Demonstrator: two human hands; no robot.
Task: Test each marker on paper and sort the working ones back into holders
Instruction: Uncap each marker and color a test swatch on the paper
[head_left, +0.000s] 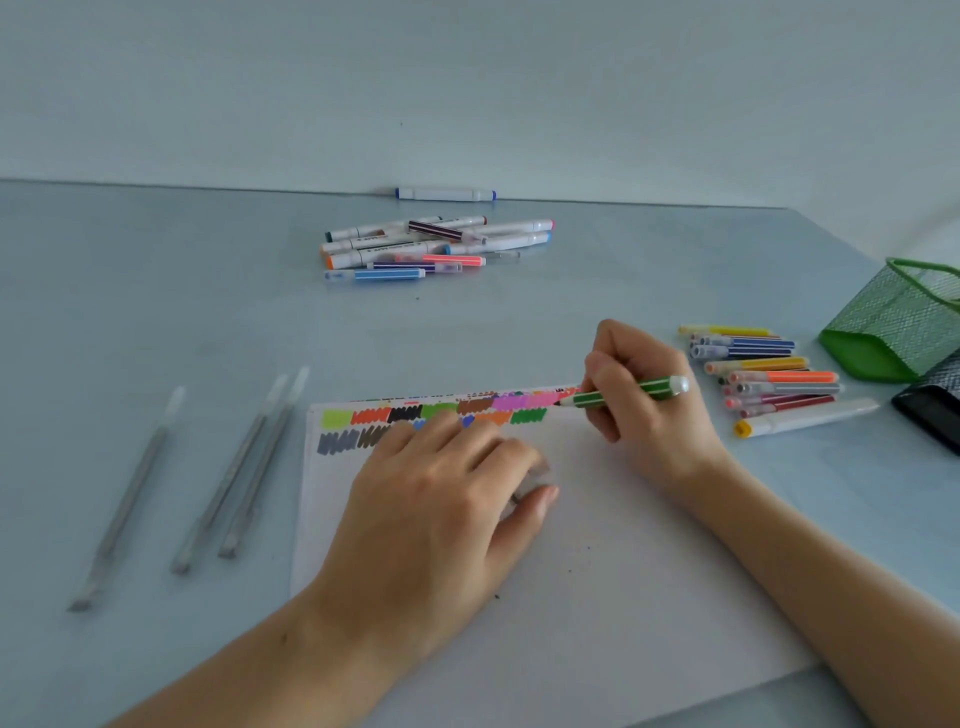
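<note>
Green-and-white striped marker (623, 395), slim, with a pale rounded cap on its back end and a dark tip, lies nearly level in my right hand (641, 395); the fingers are curled tight around the front of its barrel, and the tip sits at the upper right part of the white sheet of paper (597, 545), just right of the swatches. I see two rows of scribbled colour swatches (436, 415) along the top of that sheet: lime, red-orange, black, green, brown, magenta and pink above, grey, brown, orange and a darker green below. My left hand (441, 499) rests flat on the paper with fingers relaxed and slightly spread, covering part of the lower row; something small and blurred sits under the thumb, and I cannot tell what it is. On the pale blue table (156, 291), a far pile of markers (436, 244) holds fat white-barrelled ones and thin striped ones. A second heap of thin coloured markers (769, 374) lies just right of my right hand, near a green mesh holder (893, 322) tipped on its side and a black mesh holder (930, 405) beside it. Three grey pens with clear caps (208, 478) lie apart on the left. One white marker with blue ends (445, 194) lies against the wall.
</note>
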